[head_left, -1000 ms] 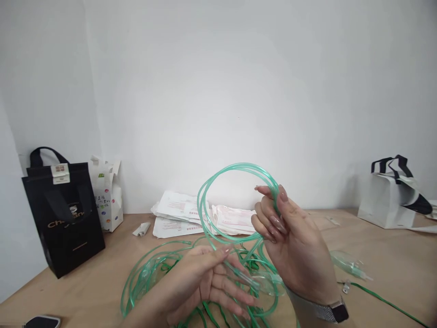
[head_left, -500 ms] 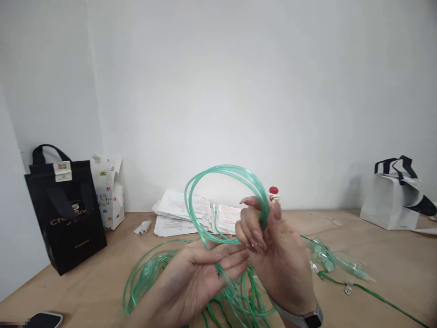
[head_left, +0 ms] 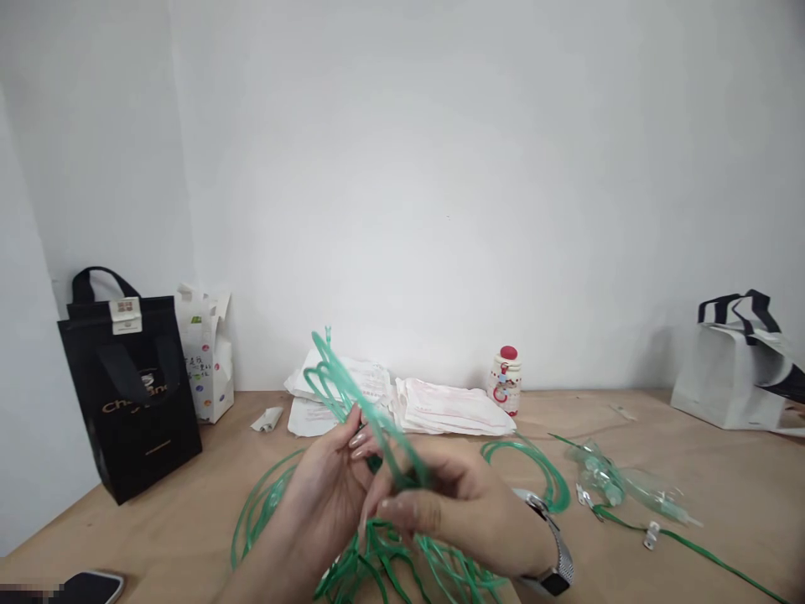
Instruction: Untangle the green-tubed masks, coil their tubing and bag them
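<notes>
A coil of clear green tubing point(head_left: 361, 394) is held up between my two hands, its loops tilted up and to the left, with a small connector at the top end. My left hand point(head_left: 340, 478) grips the loops with thumb and fingers. Close beside it, my right hand point(head_left: 440, 495), wearing a watch on the wrist, is closed around the lower right part of the coil; motion blurs it slightly. Below both hands lies a tangle of green tubing and straps point(head_left: 383, 562), partly hidden by them. More tubing loops point(head_left: 257, 512) rest at the left.
At right lies a clear mask with a bag point(head_left: 607, 482) and a green strap. White packets point(head_left: 453, 407) and a bottle with a red cap point(head_left: 505, 382) stand by the wall. A black bag point(head_left: 135, 403), a white bag point(head_left: 717, 377) and a phone point(head_left: 88, 587) sit around.
The coil has turned from a wide open ring to a narrow bunch tilted left. My right hand has moved left and down, and my left hand has closed on the loops.
</notes>
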The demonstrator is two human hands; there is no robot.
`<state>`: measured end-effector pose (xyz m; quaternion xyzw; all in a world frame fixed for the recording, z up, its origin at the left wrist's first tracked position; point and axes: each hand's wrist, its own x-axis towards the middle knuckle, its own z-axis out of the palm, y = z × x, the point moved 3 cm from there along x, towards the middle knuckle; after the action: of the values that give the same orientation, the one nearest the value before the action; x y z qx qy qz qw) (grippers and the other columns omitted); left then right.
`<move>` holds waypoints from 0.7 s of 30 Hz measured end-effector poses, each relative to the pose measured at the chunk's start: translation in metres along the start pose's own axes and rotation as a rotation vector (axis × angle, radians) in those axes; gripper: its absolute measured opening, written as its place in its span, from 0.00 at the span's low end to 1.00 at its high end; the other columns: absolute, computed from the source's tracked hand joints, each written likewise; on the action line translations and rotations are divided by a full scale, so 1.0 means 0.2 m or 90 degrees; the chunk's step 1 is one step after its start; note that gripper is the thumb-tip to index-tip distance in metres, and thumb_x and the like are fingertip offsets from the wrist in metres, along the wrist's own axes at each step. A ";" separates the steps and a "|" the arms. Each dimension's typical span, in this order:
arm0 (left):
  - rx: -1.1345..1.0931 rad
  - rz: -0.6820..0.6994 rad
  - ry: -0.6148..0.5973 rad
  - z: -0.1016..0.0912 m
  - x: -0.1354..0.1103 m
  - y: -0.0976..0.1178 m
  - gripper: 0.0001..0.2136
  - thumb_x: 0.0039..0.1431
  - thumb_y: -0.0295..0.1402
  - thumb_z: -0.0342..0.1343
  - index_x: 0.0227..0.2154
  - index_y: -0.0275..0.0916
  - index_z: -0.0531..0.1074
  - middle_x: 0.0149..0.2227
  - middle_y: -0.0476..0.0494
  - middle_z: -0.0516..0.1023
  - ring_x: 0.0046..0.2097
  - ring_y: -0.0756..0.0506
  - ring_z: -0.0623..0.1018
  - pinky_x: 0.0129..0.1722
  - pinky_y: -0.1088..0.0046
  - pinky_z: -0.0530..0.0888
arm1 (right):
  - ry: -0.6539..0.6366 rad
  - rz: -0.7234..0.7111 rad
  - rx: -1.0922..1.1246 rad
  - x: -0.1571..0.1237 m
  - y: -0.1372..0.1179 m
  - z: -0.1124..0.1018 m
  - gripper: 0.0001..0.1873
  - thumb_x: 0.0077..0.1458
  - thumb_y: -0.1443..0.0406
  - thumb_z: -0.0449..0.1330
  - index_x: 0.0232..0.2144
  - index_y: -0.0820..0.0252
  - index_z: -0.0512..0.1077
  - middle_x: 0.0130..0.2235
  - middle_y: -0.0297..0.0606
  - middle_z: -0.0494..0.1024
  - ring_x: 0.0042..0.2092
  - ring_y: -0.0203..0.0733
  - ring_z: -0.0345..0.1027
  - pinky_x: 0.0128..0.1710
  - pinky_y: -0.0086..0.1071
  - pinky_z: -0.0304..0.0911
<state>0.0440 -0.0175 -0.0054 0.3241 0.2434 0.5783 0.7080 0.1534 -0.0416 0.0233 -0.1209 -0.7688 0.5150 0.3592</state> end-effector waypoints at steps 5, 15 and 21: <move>0.139 0.127 0.059 -0.07 0.06 0.04 0.12 0.58 0.36 0.50 0.22 0.39 0.60 0.16 0.60 0.50 0.18 0.55 0.49 0.17 0.81 0.52 | -0.181 0.046 -0.142 -0.03 -0.11 -0.02 0.14 0.48 0.72 0.60 0.39 0.59 0.75 0.38 0.37 0.77 0.41 0.39 0.69 0.45 0.34 0.62; 0.634 0.292 0.112 -0.08 -0.03 0.17 0.08 0.48 0.25 0.49 0.17 0.40 0.60 0.20 0.55 0.60 0.25 0.50 0.60 0.25 0.76 0.54 | 0.277 0.085 -0.065 -0.09 -0.06 -0.36 0.12 0.53 0.65 0.57 0.41 0.56 0.73 0.44 0.40 0.76 0.44 0.42 0.70 0.45 0.38 0.64; 0.969 0.366 0.233 -0.11 -0.01 0.16 0.10 0.46 0.23 0.45 0.17 0.43 0.54 0.20 0.53 0.58 0.25 0.46 0.60 0.25 0.72 0.52 | 0.356 0.033 -0.136 -0.08 -0.07 -0.34 0.15 0.55 0.60 0.54 0.44 0.54 0.72 0.51 0.39 0.72 0.53 0.44 0.63 0.54 0.43 0.55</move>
<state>0.0064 -0.0107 0.0029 0.6642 0.5870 0.4577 0.0700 0.2143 -0.0088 0.0439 -0.3150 -0.6867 0.3870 0.5287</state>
